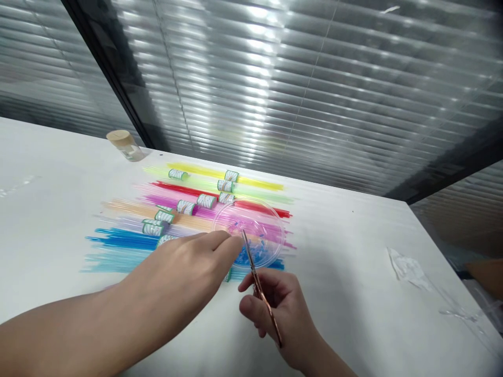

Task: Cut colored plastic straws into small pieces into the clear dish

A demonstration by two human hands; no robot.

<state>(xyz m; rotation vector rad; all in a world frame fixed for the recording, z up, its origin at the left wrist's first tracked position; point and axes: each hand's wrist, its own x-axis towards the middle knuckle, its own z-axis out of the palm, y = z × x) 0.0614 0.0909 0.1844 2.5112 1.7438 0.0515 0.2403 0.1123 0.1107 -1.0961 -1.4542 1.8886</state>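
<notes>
My right hand [281,309] grips a pair of copper-coloured scissors [262,298], their blades pointing up and away over a clear round plastic bowl [280,230]. In the bowl lie small cut pieces [255,255], mostly blue, with a few pink ones. My left hand [200,262] reaches in from the left above the bowl's near left side. Its fingers are bent together by the scissor tips, and whatever is pinched there is hidden. Beneath both hands spread bundles of thin coloured straws, among them a blue bundle [121,238] and a light-blue one [110,261].
More paper-banded straw bundles, yellow [259,183], red [181,188] and purple [161,201], lie in rows farther back. A clear jar with a wooden lid [121,139] stands at the back left. Crumpled clear plastic [408,269] rests at the right. Window blinds [243,78] rise behind the white table [346,251].
</notes>
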